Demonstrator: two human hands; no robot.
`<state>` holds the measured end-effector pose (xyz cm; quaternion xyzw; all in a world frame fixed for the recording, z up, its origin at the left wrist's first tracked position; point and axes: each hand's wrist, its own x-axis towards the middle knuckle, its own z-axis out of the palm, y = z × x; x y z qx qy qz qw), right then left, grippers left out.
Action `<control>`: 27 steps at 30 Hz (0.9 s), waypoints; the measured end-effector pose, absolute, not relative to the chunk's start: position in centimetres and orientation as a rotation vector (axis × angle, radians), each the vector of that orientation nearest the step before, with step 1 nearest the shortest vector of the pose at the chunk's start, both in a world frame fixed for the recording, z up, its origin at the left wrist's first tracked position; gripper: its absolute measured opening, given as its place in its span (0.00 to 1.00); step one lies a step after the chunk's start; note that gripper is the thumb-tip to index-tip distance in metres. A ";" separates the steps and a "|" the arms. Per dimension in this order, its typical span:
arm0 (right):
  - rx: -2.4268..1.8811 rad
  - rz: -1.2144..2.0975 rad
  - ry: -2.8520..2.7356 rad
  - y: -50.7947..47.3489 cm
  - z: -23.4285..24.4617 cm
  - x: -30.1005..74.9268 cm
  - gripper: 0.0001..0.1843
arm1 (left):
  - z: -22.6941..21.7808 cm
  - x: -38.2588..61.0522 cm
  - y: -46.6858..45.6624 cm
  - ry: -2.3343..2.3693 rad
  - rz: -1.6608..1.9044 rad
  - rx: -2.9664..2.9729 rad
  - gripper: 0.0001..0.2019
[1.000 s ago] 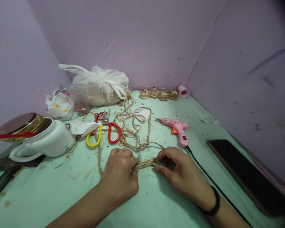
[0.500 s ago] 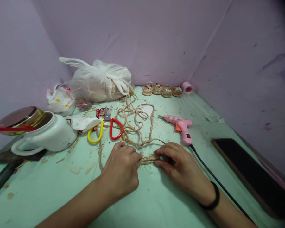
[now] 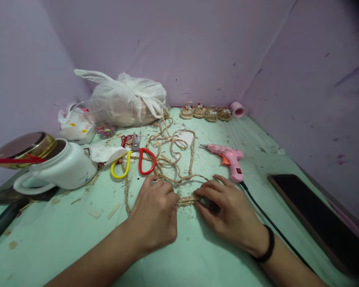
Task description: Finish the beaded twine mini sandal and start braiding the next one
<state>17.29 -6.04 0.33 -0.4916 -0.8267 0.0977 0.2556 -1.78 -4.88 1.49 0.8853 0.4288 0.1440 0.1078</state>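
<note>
Between my hands lies a short flat bundle of braided straw cord (image 3: 186, 200), its strands side by side. My left hand (image 3: 157, 209) is closed on the bundle's left end, which its fingers hide. With thumb and fingertips, my right hand (image 3: 224, 207) pinches the right end. A long loose braided cord (image 3: 192, 155) runs in loops beyond my hands, and one strand of it reaches my right fingers. Scissors (image 3: 135, 149) with one yellow and one red handle rest beyond my left hand. A pink glue gun (image 3: 230, 159) lies beyond my right hand, its small light lit.
A dark phone (image 3: 314, 223) lies at the right, beside the glue gun's cable (image 3: 266, 217). At the left stands a white mug (image 3: 74, 165) by a gold-rimmed lid (image 3: 24, 149). Along the back are a plastic bag (image 3: 125, 99), small woven slippers (image 3: 199, 111) and a pink roll (image 3: 237, 110).
Both hands keep hold of the cord bundle. My right hand's fingers have lifted and spread slightly; otherwise the hands stay almost in place. The view has shifted a little.
</note>
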 end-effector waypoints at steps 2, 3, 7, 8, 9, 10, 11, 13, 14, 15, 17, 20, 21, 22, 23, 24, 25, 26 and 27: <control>-1.291 0.250 -2.251 -6.1 0.3 17.5 0.10 | 1.6 -1.9 -4.9 1.237 0.419 2.649 0.09; -1.276 0.245 -2.255 -6.1 0.3 17.6 0.10 | 1.6 -1.9 -4.8 1.215 0.421 2.676 0.09; -1.276 0.239 -2.272 -6.3 0.3 17.8 0.07 | 1.7 -2.1 -4.5 1.111 0.428 2.765 0.07; -1.277 0.237 -2.274 -6.4 0.3 17.8 0.07 | 1.7 -2.1 -4.4 1.100 0.428 2.769 0.07; -1.276 0.232 -2.273 -6.4 0.3 17.8 0.06 | 1.6 -2.1 -4.3 1.095 0.427 2.766 0.07; -1.275 0.222 -2.269 -6.3 0.2 17.8 0.06 | 1.5 -2.1 -4.3 1.095 0.428 2.759 0.07; -1.275 0.204 -2.262 -6.3 0.2 17.7 0.07 | 1.4 -2.0 -4.2 1.101 0.431 2.750 0.07; -1.282 0.161 -2.254 -6.2 0.2 17.6 0.07 | 1.2 -1.9 -4.2 1.120 0.445 2.729 0.07; -1.285 0.146 -2.259 -6.2 0.2 17.5 0.08 | 1.2 -1.9 -4.2 1.132 0.449 2.716 0.06; -1.289 0.136 -2.270 -6.2 0.2 17.4 0.08 | 1.1 -1.8 -4.2 1.144 0.452 2.703 0.05; -1.292 0.128 -2.294 -6.1 0.4 17.2 0.08 | 1.0 -1.7 -4.2 1.169 0.455 2.684 0.04; -1.291 0.113 -2.292 -6.1 0.6 16.9 0.08 | 1.0 -1.6 -4.3 1.199 0.452 2.690 0.04; -1.289 0.106 -2.288 -6.1 0.6 16.9 0.08 | 0.9 -1.5 -4.3 1.206 0.458 2.692 0.04; -1.288 0.102 -2.285 -6.1 0.6 16.9 0.08 | 0.9 -1.4 -4.4 1.212 0.465 2.690 0.04; -1.289 0.099 -2.285 -6.1 0.6 16.9 0.08 | 0.8 -1.3 -4.4 1.215 0.475 2.687 0.04; -1.290 0.096 -2.286 -6.1 0.6 16.9 0.08 | 0.8 -1.2 -4.4 1.216 0.489 2.683 0.05; -1.290 0.093 -2.287 -6.1 0.6 16.9 0.08 | 0.7 -1.1 -4.4 1.215 0.505 2.677 0.05; -1.289 0.089 -2.287 -6.1 0.6 16.9 0.08 | 0.6 -1.0 -4.4 1.213 0.524 2.670 0.05; -1.286 0.084 -2.286 -6.1 0.6 16.8 0.08 | 0.5 -0.9 -4.4 1.210 0.544 2.663 0.05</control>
